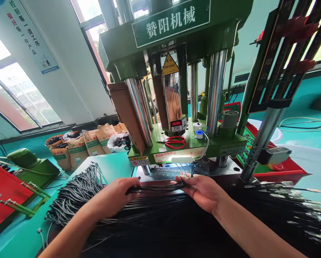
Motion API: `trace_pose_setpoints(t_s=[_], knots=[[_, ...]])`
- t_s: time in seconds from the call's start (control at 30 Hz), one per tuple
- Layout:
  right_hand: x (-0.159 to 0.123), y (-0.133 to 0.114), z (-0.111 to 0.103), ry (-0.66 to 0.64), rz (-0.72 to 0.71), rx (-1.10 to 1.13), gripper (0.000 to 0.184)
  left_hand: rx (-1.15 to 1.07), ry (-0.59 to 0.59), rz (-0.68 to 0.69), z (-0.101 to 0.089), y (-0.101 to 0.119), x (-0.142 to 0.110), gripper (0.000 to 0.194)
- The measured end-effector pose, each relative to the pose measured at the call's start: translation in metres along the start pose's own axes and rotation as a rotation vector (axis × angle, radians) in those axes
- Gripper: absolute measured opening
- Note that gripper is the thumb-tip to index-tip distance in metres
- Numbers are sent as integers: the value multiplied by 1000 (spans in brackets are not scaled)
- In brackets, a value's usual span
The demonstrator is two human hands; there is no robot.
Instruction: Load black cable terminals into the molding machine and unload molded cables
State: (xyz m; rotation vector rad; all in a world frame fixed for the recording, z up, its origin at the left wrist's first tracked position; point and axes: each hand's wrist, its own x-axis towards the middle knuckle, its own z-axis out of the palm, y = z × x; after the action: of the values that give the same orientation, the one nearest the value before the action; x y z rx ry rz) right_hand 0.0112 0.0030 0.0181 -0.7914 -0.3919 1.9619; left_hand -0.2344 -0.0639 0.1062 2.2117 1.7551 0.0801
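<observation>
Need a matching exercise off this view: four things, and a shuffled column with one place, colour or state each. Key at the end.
1. Scissors
2. Cable bundle
3. Triangular label
4. Sacks

A. Yellow, with dark characters
B. Lined up near the wall
C. Red handles, lying on the green machine
D. Held between left hand and right hand

1-C; 2-D; 3-A; 4-B

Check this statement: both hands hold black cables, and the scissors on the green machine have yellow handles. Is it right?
The handle colour is wrong: the head view shows red-handled scissors on the green machine. The left hand and right hand do hold black cables.
</observation>
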Motion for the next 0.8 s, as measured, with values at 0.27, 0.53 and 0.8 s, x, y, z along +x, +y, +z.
trace_pose_setpoints(t_s=[0.27, 0.53, 0.8], knots=[[1, 3, 3, -41, 12, -236, 16, 328, -61, -241, 27, -80, 68, 22], [-44, -46, -73, -386, -583, -1805, 90, 160, -179, -294, 24, -112, 65, 38], [-57, -11, -121, -394, -1073, -2207, 121, 69, 246, 16, 22, -9, -2, 48]])
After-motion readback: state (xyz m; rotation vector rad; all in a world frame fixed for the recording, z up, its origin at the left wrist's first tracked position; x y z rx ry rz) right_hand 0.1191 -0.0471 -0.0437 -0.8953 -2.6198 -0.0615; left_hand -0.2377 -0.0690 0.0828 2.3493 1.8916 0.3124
